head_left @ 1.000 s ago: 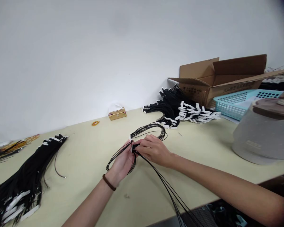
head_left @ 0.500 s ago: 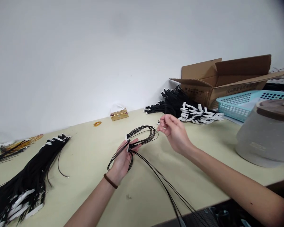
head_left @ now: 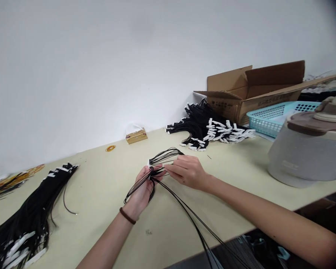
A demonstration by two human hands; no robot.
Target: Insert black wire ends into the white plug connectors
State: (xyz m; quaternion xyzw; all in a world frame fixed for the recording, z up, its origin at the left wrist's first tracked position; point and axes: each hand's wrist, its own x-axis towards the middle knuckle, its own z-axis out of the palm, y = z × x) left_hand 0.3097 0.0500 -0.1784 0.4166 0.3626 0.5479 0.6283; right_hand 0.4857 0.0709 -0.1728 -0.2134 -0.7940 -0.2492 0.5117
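My left hand (head_left: 141, 188), with a brown band at the wrist, is closed around a looped bundle of thin black wires (head_left: 168, 152). A white connector (head_left: 149, 163) shows at the upper side of that grip, with wires fanning out of it. Long ends of the wires trail down to the right over the table's front edge. Just right of the left hand, my right hand (head_left: 188, 172) pinches a thin black wire close to the connector. Its fingertips are pressed together, and the wire's tip is too small to make out clearly.
Black wire harnesses (head_left: 30, 209) with white connectors lie on the left of the table (head_left: 109, 235). Another pile (head_left: 198, 119) lies at the back right, before an open cardboard box (head_left: 226, 106). A turquoise basket (head_left: 264, 121), a grey jug (head_left: 305, 157), a tissue pack (head_left: 136, 136) and rubber bands (head_left: 110, 148) stand about.
My right hand has come down and left from beside the wire loop to the connector, its fingers now at the left hand. The left hand keeps its hold; the view has shifted slightly.
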